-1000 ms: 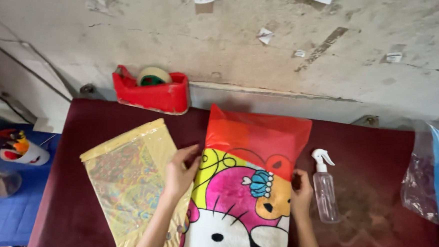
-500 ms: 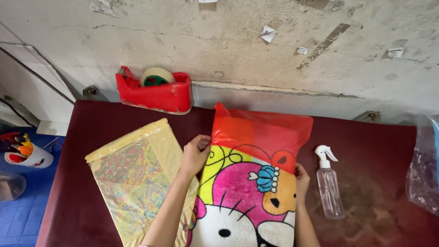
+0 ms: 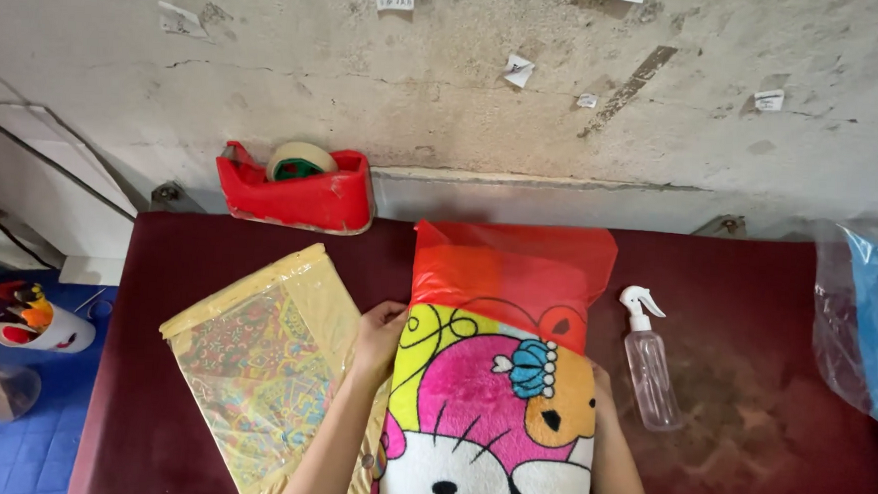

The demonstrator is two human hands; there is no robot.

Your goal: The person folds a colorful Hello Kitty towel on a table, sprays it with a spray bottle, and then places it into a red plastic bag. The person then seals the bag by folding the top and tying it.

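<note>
A fleecy cartoon-print blanket [image 3: 496,410], sleeved in a red plastic bag [image 3: 513,271], lies on the maroon table [image 3: 747,293] with its long axis running from the person toward the wall, the bag's mouth pointing away. The left hand [image 3: 379,336] curls closed over the blanket's left edge; the right hand [image 3: 602,391] presses its right edge, fingers mostly hidden, so their spread cannot be told. Both hands flank it equally; a spray bottle [image 3: 648,363] stands just right of the blanket, a yellow packet [image 3: 257,368] left.

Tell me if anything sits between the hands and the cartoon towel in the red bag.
Nothing visible does. The left hand grips the left edge of the cartoon towel in its red bag; the right hand is at its right edge. The spray bottle stands apart.
</note>
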